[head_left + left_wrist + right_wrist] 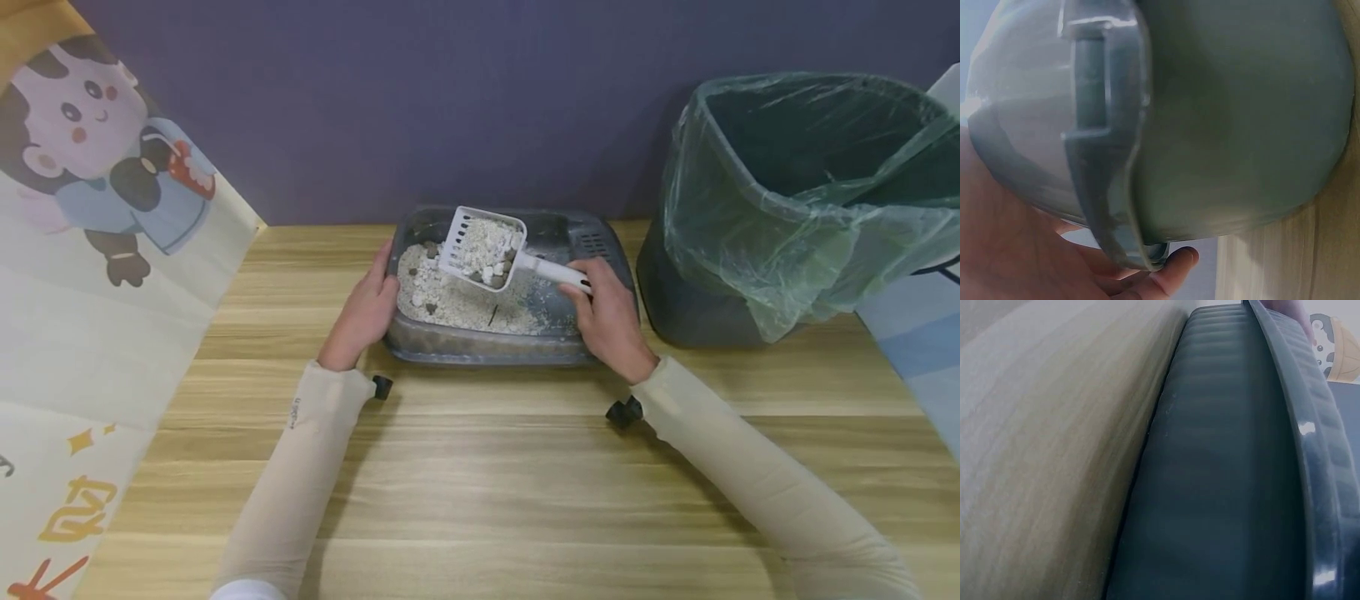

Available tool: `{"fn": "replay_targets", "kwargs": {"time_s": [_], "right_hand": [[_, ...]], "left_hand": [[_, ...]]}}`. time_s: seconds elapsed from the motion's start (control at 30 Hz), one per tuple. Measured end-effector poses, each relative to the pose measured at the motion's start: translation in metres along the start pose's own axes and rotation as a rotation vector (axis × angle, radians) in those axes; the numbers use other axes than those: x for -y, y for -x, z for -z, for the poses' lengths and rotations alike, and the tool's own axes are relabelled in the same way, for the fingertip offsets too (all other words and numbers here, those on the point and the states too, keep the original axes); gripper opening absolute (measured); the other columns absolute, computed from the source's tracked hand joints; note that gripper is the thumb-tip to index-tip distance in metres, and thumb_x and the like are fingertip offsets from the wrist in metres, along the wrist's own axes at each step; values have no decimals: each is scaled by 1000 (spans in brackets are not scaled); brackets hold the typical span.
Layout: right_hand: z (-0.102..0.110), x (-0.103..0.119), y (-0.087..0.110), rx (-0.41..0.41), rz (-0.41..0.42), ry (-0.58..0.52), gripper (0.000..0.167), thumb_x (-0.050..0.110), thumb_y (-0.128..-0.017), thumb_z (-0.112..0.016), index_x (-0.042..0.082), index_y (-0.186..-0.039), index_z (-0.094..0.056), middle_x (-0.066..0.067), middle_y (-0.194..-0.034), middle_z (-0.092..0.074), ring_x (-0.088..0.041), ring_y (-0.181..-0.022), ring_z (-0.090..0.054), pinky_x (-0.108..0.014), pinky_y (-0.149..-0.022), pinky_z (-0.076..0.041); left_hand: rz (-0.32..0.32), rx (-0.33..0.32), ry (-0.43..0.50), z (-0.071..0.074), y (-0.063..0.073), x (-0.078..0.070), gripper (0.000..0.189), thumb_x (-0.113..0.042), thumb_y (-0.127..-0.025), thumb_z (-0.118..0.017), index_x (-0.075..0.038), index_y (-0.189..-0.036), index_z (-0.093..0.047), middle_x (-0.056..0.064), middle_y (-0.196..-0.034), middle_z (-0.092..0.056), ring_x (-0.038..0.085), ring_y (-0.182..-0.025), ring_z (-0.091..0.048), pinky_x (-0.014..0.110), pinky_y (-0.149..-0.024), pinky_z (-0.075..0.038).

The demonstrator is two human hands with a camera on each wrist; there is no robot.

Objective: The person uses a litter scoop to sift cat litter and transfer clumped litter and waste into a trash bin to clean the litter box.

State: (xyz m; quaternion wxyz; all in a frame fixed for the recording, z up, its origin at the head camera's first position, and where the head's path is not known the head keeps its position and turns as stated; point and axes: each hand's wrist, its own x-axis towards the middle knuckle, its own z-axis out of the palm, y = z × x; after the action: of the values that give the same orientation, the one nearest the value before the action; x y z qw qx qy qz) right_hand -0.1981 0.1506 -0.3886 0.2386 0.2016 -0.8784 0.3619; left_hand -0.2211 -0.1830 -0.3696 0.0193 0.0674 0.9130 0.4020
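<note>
A grey litter box [480, 346] holds pale litter [465, 308] with brown and white clumps, heaped toward its left side. My left hand [366, 310] grips the box's left end; the left wrist view shows its fingers [1175, 272] hooked around the rim [1116, 206]. With my right hand [609, 312] I hold a white slotted litter scoop [555, 270] by its handle, over the box. Litter and several clumps [487, 250] lie in the scoop's head. From the right wrist only the box's outer wall [1210, 462] shows; scoop and right hand are hidden there.
To the right of the box stands a dark grey bin [678, 292] lined with a translucent green bag [712, 192]. A purple panel [450, 100] rises behind the wooden table [480, 467]. Along the left side is a white panel with a cartoon figure [97, 158].
</note>
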Motion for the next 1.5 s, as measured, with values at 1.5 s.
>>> {"fn": "replay_targets", "kwargs": {"time_s": [1.5], "right_hand": [[2, -1, 3, 24, -11, -34, 28, 25, -97, -52, 2, -112, -53, -5, -79, -48, -16, -55, -38, -31, -49, -33]], "left_hand": [[7, -8, -9, 0, 1, -2, 58, -29, -99, -23, -31, -153, -2, 11, -155, -18, 33, -136, -26, 48, -109, -21]]}}
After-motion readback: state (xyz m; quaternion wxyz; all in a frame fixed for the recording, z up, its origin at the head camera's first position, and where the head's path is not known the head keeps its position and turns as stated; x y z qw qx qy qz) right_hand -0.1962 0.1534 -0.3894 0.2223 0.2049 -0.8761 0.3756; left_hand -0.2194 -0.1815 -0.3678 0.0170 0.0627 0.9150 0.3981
